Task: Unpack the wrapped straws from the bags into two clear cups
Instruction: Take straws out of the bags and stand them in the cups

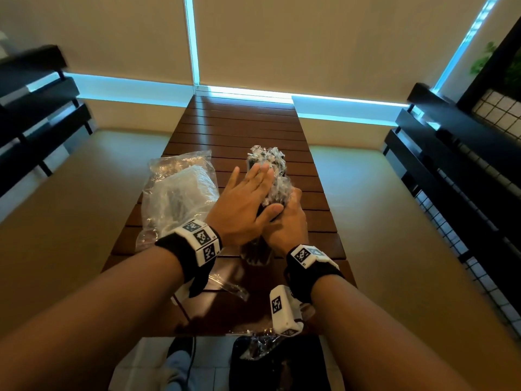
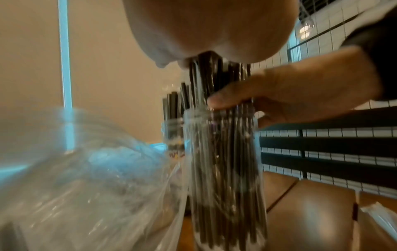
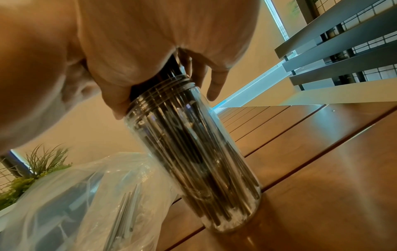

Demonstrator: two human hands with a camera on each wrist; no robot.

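A tall clear cup (image 3: 193, 152) stands on the wooden table (image 1: 242, 122), packed with dark wrapped straws (image 2: 223, 169). My right hand (image 1: 287, 230) grips the straw bundle just above the cup's rim, its thumb (image 2: 227, 98) across the straws. My left hand (image 1: 245, 201) lies flat with straight fingers on the straw tops, whose crinkled wrapper ends (image 1: 267, 162) show past the fingertips. A second clear cup (image 2: 171, 132) with straws stands just behind. To the left lies a clear plastic bag (image 1: 177, 193) with more straws inside.
Loose clear wrap (image 1: 228, 286) lies on the table near my left wrist, and more (image 1: 259, 345) sits on a dark thing below the table's near edge. Beige benches with dark slatted backs (image 1: 465, 153) flank the table. A green plant (image 3: 38, 163) is behind the bag.
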